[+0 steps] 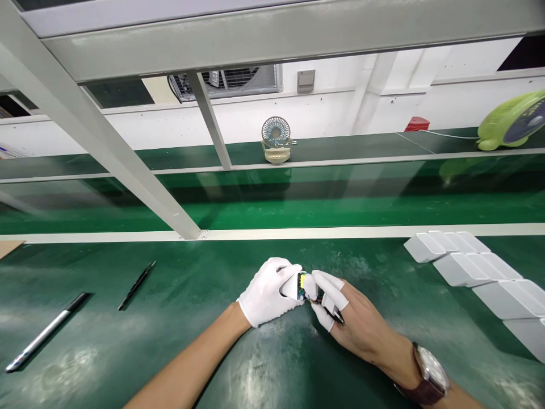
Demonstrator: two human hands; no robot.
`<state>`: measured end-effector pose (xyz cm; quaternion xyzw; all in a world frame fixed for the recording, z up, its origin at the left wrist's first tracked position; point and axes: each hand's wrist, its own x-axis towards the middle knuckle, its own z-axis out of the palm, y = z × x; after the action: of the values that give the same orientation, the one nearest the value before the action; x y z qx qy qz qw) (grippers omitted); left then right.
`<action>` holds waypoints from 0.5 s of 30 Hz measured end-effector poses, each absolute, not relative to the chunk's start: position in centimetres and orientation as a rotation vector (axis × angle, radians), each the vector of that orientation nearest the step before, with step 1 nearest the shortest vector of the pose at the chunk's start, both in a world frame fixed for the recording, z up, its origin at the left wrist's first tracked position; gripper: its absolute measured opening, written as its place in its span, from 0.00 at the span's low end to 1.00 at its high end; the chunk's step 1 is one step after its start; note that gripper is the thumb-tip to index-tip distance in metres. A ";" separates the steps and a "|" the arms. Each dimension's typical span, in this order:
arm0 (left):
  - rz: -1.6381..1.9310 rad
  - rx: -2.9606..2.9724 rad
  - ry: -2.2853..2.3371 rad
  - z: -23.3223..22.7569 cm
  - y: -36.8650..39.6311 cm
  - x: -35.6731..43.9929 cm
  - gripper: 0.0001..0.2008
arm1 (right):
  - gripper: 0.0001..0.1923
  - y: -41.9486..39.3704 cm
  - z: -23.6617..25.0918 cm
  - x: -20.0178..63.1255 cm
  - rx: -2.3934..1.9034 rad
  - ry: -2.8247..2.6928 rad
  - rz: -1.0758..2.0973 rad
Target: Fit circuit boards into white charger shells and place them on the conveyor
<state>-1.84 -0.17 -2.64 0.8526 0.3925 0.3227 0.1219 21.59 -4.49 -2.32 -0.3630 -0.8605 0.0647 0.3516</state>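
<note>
My left hand (267,294), in a white glove, is closed around a small white plastic housing (291,287) above the green bench. Out of the housing's right end shows a circuit board (302,283) with a yellow component. My right hand (347,309) wears white finger covers and pinches a small white plastic piece (310,287) right beside the board. A thin black pointed thing (336,316) lies under those fingers; whether it is a tool or a wire I cannot tell. The fingers partly hide both white parts.
Several white plastic cases (481,270) stand in rows at the right. On the left lie a black pen (137,286) and a silver-and-black rod (46,334). A slanted metal post (140,176) meets the bench's back rail. A small fan (276,139) and a green fan (508,122) stand behind.
</note>
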 end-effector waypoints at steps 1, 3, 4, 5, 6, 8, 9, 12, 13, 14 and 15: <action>0.935 2.489 1.141 -2.7 -0.2 -1.9 0.30 | 0.36 -4.5 -2.4 21.6 -0.952 -2.226 0.197; 0.937 2.496 1.124 -2.8 -0.2 -1.8 0.30 | 0.36 -4.4 -2.5 21.6 -0.975 -2.223 0.253; 0.947 2.500 1.113 -2.8 -0.2 -1.8 0.30 | 0.35 -4.3 -2.5 21.6 -0.983 -2.220 0.278; 0.960 2.502 1.102 -2.7 -0.2 -1.7 0.29 | 0.35 -4.2 -2.5 21.6 -0.988 -2.215 0.301; 0.966 2.503 1.095 -2.6 -0.2 -1.7 0.29 | 0.35 -4.2 -2.5 21.6 -0.988 -2.209 0.322; 0.941 2.496 1.080 -2.2 -0.2 -1.5 0.26 | 0.34 -4.1 -2.5 21.6 -0.983 -2.179 0.367; 0.919 2.484 1.072 -2.0 -0.2 -1.5 0.25 | 0.33 -4.1 -2.5 21.5 -0.980 -2.154 0.398; 0.874 2.407 1.066 -1.2 -0.3 -1.3 0.26 | 0.32 -4.2 -2.7 21.5 -0.984 -2.057 0.511; 0.872 2.379 1.071 -1.0 -0.3 -1.2 0.27 | 0.32 -4.3 -2.8 21.6 -0.983 -2.032 0.540; 0.877 2.356 1.081 -0.8 -0.3 -1.2 0.26 | 0.32 -4.3 -2.8 21.6 -0.979 -2.018 0.553; 0.887 2.340 1.091 -0.6 -0.4 -1.1 0.24 | 0.32 -4.3 -2.9 21.6 -0.971 -2.014 0.547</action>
<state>-1.05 -0.39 -0.57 0.8390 0.3913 0.3180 0.2043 21.60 -4.35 -2.87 -0.3852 -0.7989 0.2170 0.4078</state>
